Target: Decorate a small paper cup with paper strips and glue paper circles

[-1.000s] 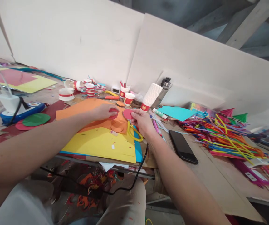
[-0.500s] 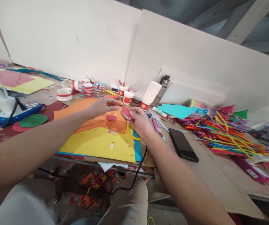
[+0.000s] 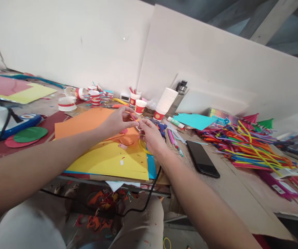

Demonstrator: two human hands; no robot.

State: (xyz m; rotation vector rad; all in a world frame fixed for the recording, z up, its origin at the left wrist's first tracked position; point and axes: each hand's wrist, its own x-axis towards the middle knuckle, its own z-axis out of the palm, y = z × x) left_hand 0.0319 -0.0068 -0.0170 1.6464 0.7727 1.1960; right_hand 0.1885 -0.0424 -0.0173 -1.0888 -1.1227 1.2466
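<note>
Over the coloured paper, my left hand and my right hand meet fingertip to fingertip. Between them is a small red disc with a white edge, mostly hidden by the fingers. My left thumb and fingers close on its left side, and my right fingers pinch the other side. Below lie an orange sheet and a yellow sheet. A red paper circle and an orange paper circle rest near my left hand. A yellow ring-like strip sits under my right hand.
Paper cups and a tall cup stack stand at the back. A black phone and a pile of pipe cleaners are to the right. At left are a blue power strip and a green circle. A black cable hangs over the front edge.
My left hand has moved right and closed on the red disc, which only my right hand held before. My right hand has shifted slightly left. The view has shifted a little.
</note>
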